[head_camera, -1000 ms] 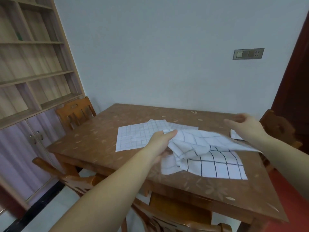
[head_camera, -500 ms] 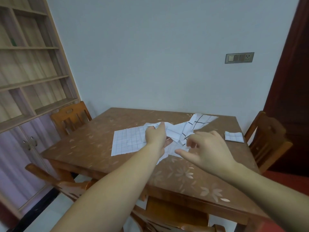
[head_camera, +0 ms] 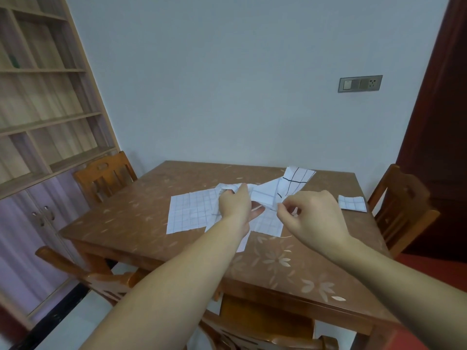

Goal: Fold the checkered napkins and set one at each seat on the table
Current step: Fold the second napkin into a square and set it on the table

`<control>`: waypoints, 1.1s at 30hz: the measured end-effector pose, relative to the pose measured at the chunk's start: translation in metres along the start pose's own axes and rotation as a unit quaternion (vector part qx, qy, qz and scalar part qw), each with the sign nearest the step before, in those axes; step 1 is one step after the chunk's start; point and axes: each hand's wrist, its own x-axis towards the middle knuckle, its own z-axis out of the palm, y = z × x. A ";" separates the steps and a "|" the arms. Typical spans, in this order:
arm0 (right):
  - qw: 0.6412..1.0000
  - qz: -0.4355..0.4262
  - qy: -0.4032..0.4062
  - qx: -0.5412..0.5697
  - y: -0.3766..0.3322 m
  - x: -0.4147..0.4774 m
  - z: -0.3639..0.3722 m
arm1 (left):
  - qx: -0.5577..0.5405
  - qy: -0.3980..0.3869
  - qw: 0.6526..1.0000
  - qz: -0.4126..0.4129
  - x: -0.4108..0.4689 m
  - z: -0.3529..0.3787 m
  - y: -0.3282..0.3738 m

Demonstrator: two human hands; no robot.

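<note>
At the middle of the table, the left hand gripped the crumpled checkered napkin and the right hand pinched its edge; a folded napkin lay by the table's right edge.

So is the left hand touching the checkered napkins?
Touching. The head view shows the left hand lying on the checkered napkins, cloth bunched in its grip.

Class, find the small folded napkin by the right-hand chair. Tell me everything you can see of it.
The folded napkin is a small white rectangle of thin cloth with a dark grid. It lies flat on the brown flower-patterned table, near its right edge, before the wooden chair. Nothing rests on it. The right hand does not touch it, and it lies apart from the unfolded napkins in the middle.
</note>
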 end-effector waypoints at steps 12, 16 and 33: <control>0.970 0.088 0.104 0.202 -0.006 -0.006 -0.010 | -0.020 0.013 0.999 -0.029 -0.001 -0.006 0.006; 0.960 0.072 0.118 0.243 -0.008 -0.007 -0.015 | -0.018 0.005 0.999 -0.032 0.001 -0.011 0.009; 0.927 0.152 0.083 0.333 0.004 0.012 -0.040 | 0.196 -0.172 0.963 0.060 -0.003 -0.025 0.021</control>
